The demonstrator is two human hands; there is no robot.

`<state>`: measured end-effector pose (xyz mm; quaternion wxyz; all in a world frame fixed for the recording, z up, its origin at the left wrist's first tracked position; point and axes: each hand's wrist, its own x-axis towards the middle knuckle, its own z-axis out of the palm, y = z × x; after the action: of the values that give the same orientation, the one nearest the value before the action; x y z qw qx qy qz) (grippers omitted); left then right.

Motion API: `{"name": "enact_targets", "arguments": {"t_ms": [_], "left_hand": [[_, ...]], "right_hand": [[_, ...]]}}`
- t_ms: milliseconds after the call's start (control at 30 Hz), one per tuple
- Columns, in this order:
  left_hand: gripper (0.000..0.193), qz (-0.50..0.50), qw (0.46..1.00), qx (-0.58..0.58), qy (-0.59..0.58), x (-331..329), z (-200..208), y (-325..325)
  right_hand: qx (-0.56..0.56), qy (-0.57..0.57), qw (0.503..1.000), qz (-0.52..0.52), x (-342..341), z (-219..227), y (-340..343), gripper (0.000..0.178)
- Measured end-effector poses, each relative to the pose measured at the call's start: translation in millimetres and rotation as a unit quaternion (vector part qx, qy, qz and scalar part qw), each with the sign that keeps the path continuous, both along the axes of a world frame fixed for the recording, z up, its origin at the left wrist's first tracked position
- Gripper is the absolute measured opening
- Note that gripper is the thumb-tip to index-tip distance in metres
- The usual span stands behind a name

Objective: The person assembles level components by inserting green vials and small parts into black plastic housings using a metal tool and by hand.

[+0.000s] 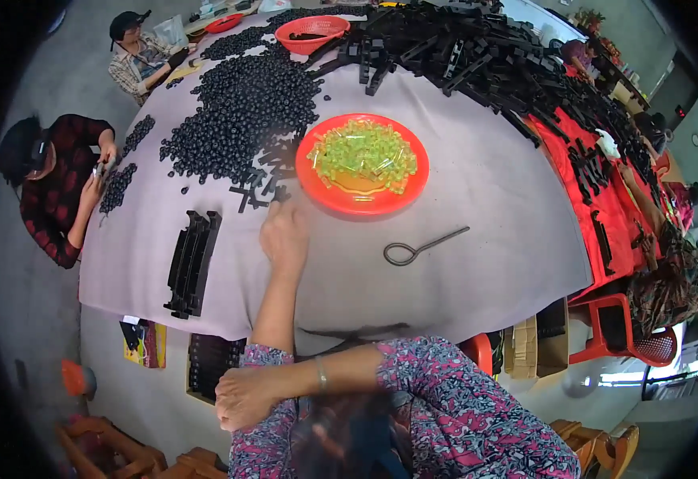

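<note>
My left hand (285,233) reaches forward over the cloth, its fingers closed at a small flat black piece (279,194) at the edge of a scatter of such strips. My right arm crosses over my left forearm. At the left, by my left elbow, my right hand (245,397) is curled closed; what its fingers hold, if anything, is hidden. Right of my left hand sits a red plate (362,209) heaped with small yellow-green translucent pieces (361,152). A large spread of small round black parts (241,108) lies beyond the strips.
Long black slotted bars (193,263) lie at left, a looped metal rod (402,254) at right. Black parts (461,48) and a red basket (311,32) fill the far side. People (57,176) sit around the table; a red chair (612,327) and cardboard box (545,343) stand right.
</note>
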<state>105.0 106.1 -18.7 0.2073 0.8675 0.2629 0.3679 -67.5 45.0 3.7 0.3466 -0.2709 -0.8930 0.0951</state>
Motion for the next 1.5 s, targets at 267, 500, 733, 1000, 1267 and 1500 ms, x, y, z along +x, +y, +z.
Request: {"name": "enact_targets", "arguments": {"t_ms": [267,500,733,1000,1267,1500], "left_hand": [[0.01,0.007,1.0,-0.008,0.015,-6,1,3],[0.007,-0.002,1.0,-0.013,0.002,-7,-2,8],[0.007,-0.027,0.999,-0.041,-0.021,-2,-9,10],[0.003,-0.06,0.998,-0.017,-0.027,-9,-7,16],[0.007,-0.071,0.996,-0.045,-0.022,-9,-3,17],[0.008,-0.066,0.997,-0.04,-0.005,-10,0,14]], "right_hand": [[-0.14,0.0,0.987,-0.081,8,21,-32,0.042],[-0.058,0.138,0.978,-0.145,47,13,-93,0.028],[-0.077,0.166,0.93,-0.319,101,46,-102,0.024],[-0.148,0.147,0.863,-0.46,149,6,-124,0.021],[-0.198,0.171,0.853,-0.451,152,-7,-125,0.022],[-0.178,0.185,0.853,-0.454,152,-11,-125,0.022]]}}
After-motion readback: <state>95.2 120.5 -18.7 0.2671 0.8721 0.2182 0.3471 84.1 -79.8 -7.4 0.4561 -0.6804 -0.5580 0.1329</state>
